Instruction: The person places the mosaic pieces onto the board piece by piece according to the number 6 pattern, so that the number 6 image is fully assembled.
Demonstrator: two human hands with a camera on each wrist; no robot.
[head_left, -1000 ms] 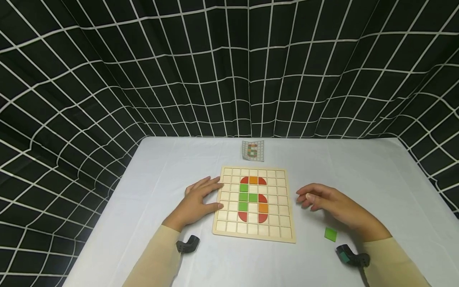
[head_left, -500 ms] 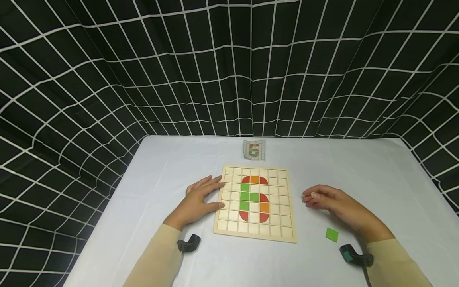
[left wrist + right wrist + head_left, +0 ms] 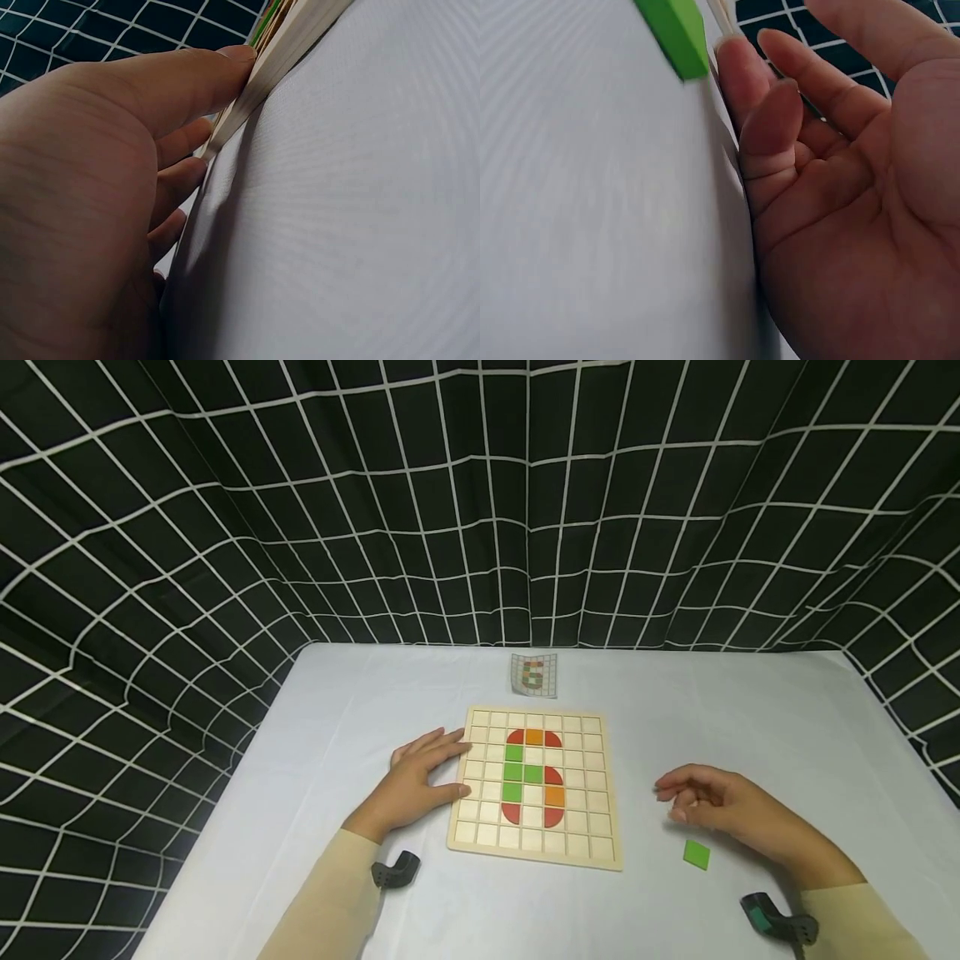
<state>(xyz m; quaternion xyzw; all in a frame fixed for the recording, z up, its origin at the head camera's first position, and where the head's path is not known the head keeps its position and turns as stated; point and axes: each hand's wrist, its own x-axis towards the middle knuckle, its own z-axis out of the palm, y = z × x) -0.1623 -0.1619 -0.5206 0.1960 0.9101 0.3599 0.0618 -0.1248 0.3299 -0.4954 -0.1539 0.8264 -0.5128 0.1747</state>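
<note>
A pale wooden grid board (image 3: 588, 777) lies on the table; red quarter-round (image 3: 553, 817), orange (image 3: 534, 737) and green (image 3: 512, 792) tiles in its cells form a shape like a 6. My left hand (image 3: 408, 785) rests at its left edge, and in the left wrist view the thumb (image 3: 238, 56) touches the rim. To the right of the board, my right hand (image 3: 727, 802) hovers with loosely bent fingers and holds nothing. A loose green tile (image 3: 697, 854) lies just below that hand; the right wrist view shows this tile (image 3: 676, 37) apart from the fingers.
Behind the board lies a small printed card (image 3: 534, 675) with a similar coloured pattern on a grid. The white-covered table (image 3: 360, 693) is bounded by a black curtain (image 3: 420, 527) with white grid lines. Black wrist devices (image 3: 776, 920) sit at both sleeves.
My right hand has moved away from the board, to the right and nearer to me, beside the loose green tile. The left hand stays at the board's edge.
</note>
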